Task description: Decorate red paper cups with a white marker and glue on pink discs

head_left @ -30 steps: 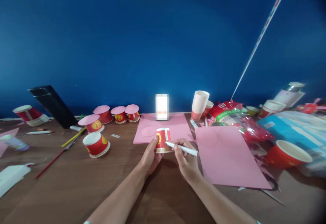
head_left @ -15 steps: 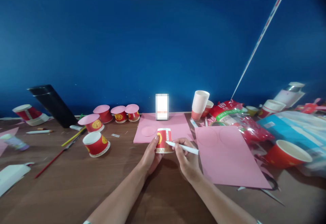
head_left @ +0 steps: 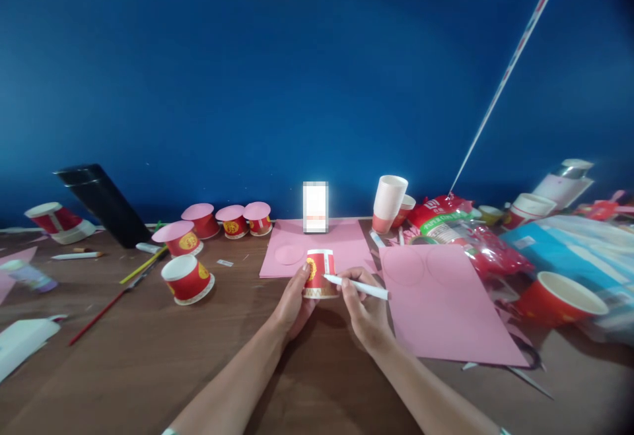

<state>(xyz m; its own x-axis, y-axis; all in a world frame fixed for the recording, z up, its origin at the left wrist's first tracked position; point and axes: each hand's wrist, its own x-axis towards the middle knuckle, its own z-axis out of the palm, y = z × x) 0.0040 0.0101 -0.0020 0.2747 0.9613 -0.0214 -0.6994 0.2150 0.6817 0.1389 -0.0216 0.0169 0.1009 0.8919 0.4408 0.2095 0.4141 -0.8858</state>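
Note:
My left hand (head_left: 296, 300) is closed around the left side of a red paper cup (head_left: 317, 275), held upside down with its gold-patterned rim low. My right hand (head_left: 367, 313) grips a white marker pen (head_left: 363, 288), its tip at the cup's red side near a white strip; whether it touches I cannot tell. Behind the cup lies a pink sheet (head_left: 337, 237) with a pink paper disc (head_left: 289, 255) on it. To the right, another pink sheet (head_left: 450, 309) carries faint drawn circles. An upturned red cup (head_left: 187, 280) stands left of my hands.
Several cups topped with pink discs (head_left: 197, 211) stand at the back left near a black box-like object (head_left: 102, 204). Stacked paper cups (head_left: 389, 202), a red plastic bag (head_left: 440, 217) and a tipped cup (head_left: 562, 300) are on the right. Scissors (head_left: 529, 381) lie partly under the pink sheet.
Almost nothing differs. The marker and the cup have shifted very slightly to the right, with both hands keeping their hold.

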